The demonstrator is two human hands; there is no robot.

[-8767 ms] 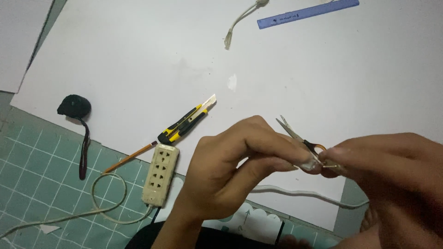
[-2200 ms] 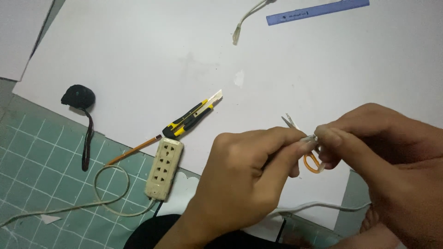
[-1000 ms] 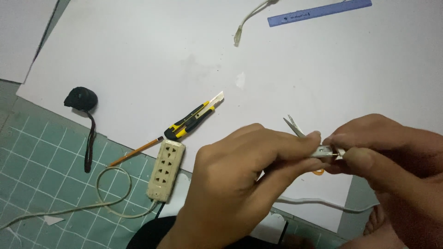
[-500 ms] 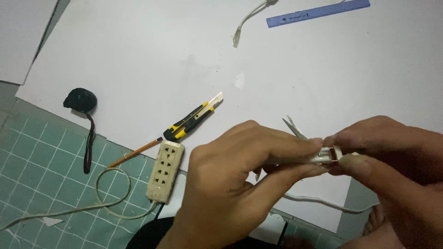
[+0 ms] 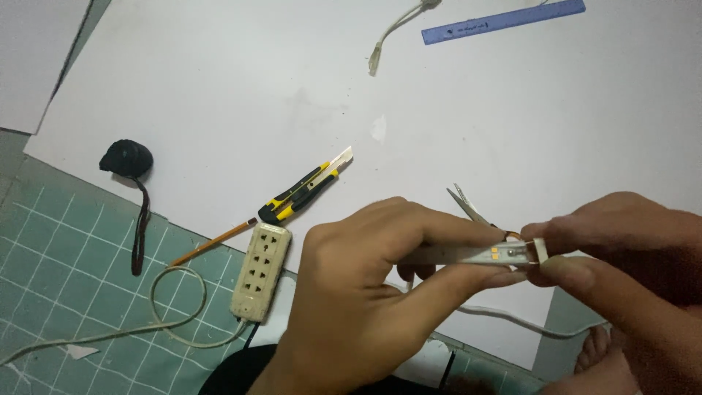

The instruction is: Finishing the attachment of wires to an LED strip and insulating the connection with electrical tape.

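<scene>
Left hand [image 5: 365,292] grips a strip [image 5: 468,254] lying level, long axis left-right, its end pointing right; right hand [image 5: 621,256] pinches a white cap [image 5: 540,250] on that end.

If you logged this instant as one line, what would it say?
left hand: holds light strip | right hand: pinches white end cap | scissors behind | power strip left

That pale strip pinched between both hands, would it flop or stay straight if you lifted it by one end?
The pale strip spans straight between the left hand and right hand, so probably semi-stiff. It looks thin, likely light and bendable.
</scene>
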